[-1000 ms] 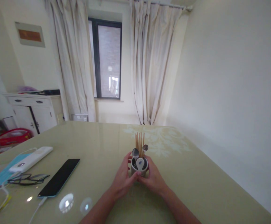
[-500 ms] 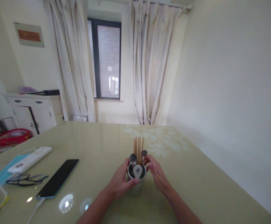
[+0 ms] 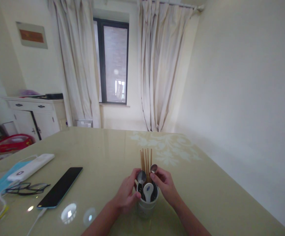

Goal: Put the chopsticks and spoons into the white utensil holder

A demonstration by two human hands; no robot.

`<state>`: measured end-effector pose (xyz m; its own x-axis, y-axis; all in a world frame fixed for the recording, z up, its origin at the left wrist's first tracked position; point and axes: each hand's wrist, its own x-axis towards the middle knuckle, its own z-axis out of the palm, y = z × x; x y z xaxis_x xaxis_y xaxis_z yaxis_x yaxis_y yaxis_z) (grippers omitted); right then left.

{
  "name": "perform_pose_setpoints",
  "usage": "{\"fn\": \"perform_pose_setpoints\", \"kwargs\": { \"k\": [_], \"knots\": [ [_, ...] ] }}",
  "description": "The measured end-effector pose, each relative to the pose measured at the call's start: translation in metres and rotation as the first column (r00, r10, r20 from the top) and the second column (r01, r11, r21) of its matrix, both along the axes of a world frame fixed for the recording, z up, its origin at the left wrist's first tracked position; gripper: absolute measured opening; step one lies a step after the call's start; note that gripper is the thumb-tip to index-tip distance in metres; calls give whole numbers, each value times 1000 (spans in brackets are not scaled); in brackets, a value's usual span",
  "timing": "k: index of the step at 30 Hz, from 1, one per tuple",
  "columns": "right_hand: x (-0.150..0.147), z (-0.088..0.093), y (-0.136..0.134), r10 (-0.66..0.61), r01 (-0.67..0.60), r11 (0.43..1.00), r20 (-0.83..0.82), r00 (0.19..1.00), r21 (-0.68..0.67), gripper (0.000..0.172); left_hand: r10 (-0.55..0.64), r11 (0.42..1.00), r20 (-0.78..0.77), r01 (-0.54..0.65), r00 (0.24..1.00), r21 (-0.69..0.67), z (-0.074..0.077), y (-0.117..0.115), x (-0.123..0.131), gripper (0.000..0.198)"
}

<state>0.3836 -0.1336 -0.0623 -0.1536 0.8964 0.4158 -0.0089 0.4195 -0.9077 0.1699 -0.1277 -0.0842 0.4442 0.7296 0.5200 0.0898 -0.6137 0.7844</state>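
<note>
"One pale wall (image 3: 243, 98) rises off to the right of the cup (image 3: 146, 207). What is next in size?"

"The glossy table (image 3: 103, 160) around the cup, then the cream curtains (image 3: 163, 65) well beyond it, on both sides of a dark-framed window (image 3: 115, 65)."

"And far to the left of the cup?"

"A white cabinet (image 3: 46, 119), with a red basket (image 3: 14, 144) just on the near side of it."

"Now the hands."

"The left hand (image 3: 125, 193) is curled around the left side of the cup, thumb at the near rim, fingers partly hidden behind. The right hand (image 3: 166, 185) is above the right rim of the cup, thumb and fingers pinching the smaller metal spoon (image 3: 153, 168) just under its bowl."

"Where is the cup itself?"

"Between the two hands, looking upright; its base is hard to make out."

"What about the loose things?"

"All lie left of the cup: the dark phone (image 3: 60, 187) nearest to it, plugged into a white cable (image 3: 36, 221), then a white oblong device (image 3: 31, 167) overlapping a blue sheet (image 3: 6, 180), and folded-out glasses (image 3: 27, 188) between phone and sheet."

"And the smallest pieces?"

"Wooden chopsticks (image 3: 146, 160) stand at the back of the cup, the larger metal spoon (image 3: 142, 177) at its left, and a white spoon (image 3: 148, 190) with a blue mark leans at its front."
</note>
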Motion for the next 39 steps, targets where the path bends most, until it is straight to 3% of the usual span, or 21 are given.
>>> {"fn": "perform_pose_setpoints", "kwargs": {
  "k": [4,9,16,25,39],
  "knots": [
    [0,1,0,-7,6,1000,27,1000,26,37,14,1000,105,-12,994,-17,0,-2,2,80],
    [-1,2,-1,-17,16,1000,49,999,15,36,182,971,199,-144,963,-193,15,-9,10,57],
    [-2,4,-2,8,-8,1000,74,997,9,37,262,933,246,-181,933,-310,22,-4,16,53],
    [-3,5,-4,90,-89,994,14,996,-70,38,179,920,310,-48,934,-388,21,7,14,51],
    [-6,7,-4,116,-121,985,-48,992,-122,43,192,876,319,-16,928,-482,22,11,12,47]
  ]
}}
